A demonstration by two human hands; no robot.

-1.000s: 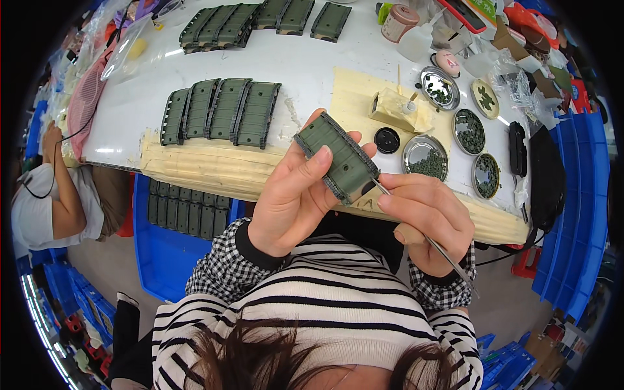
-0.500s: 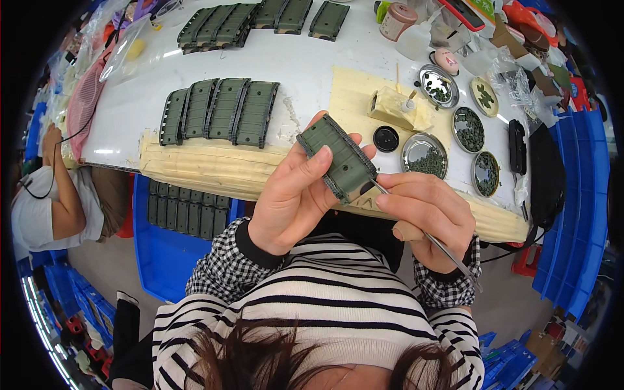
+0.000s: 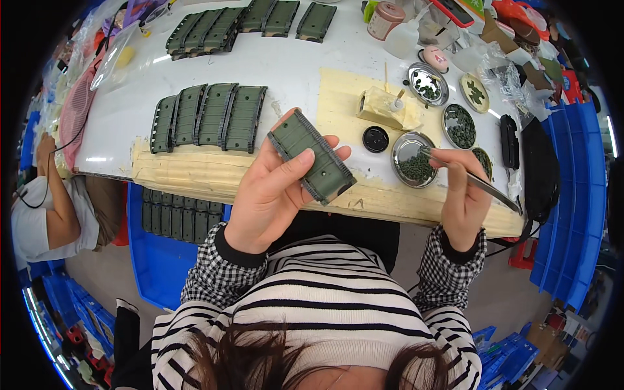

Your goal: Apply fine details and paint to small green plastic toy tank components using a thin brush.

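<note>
My left hand (image 3: 260, 195) holds a dark green rectangular panel (image 3: 311, 153) with toothed long edges and small holes, tilted above the table's front edge. The thumb lies across its face and the fingers support it from behind. In my right hand (image 3: 467, 208) is a pair of metal tweezers (image 3: 489, 187), pointing left. Their tips are over a round metal dish (image 3: 408, 140) of tiny dark green pieces. Whether the tips grip a piece is too small to tell. Similar green panels (image 3: 214, 117) stand in a row at left.
More metal dishes (image 3: 444, 117) of green bits stand at right, beside a black round lid (image 3: 375, 139) and a yellowish block (image 3: 387, 109). Further panels (image 3: 205, 32) lie at the back. Below the table is a blue bin (image 3: 153, 260) with panels. Another person (image 3: 62, 214) sits at left.
My right hand has moved the tweezers away from the panel's lower right edge, rightward to the metal dish. My left hand still holds the panel. The view has shifted slightly.
</note>
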